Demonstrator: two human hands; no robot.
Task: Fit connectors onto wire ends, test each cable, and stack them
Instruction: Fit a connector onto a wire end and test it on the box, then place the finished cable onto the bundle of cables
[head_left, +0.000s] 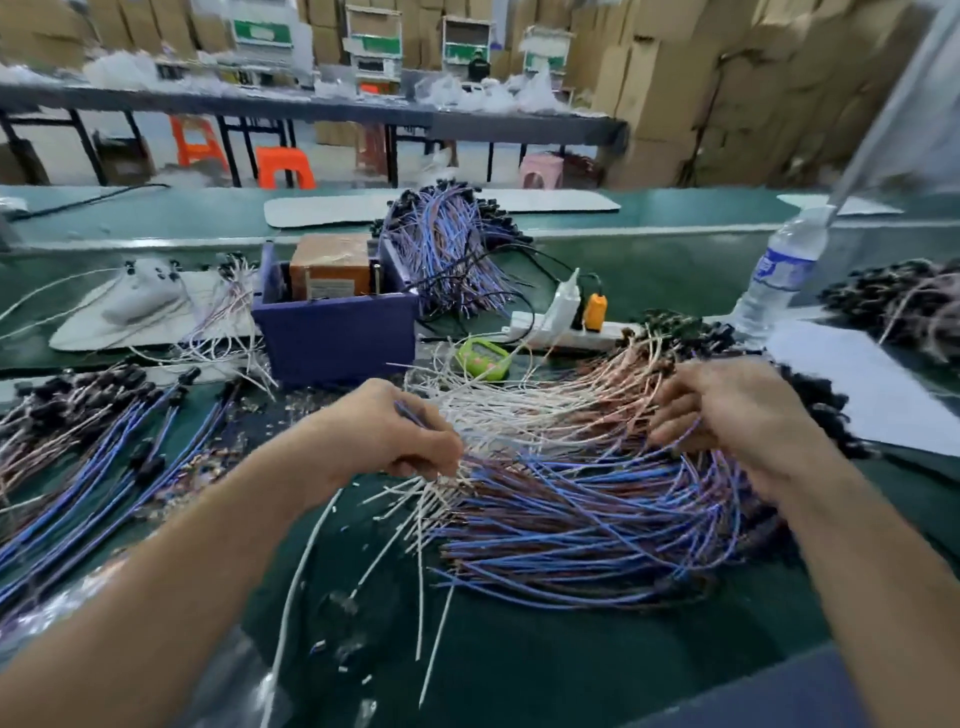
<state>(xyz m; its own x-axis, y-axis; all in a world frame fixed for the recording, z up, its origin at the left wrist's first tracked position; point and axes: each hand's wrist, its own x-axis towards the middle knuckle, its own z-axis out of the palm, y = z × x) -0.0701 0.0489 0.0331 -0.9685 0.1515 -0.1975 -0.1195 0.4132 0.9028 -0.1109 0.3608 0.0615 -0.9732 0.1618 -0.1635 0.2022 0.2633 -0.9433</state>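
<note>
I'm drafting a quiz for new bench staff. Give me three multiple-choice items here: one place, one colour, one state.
1. Where is the water bottle? A) right side B) left side C) on the floor
2. What colour is the box beyond the left hand? A) red B) purple C) yellow
3. What is the left hand doing? A) lying flat B) holding the bottle C) gripping wires
1 A: it stands far right. 2 B: purple walls. 3 C: fingers curl round wires.

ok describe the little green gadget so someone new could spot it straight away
Find the purple box in the middle of the green table. Just right of it, in front of the white power strip, lies the gadget, the only lime-green thing among the pale wires.
</note>
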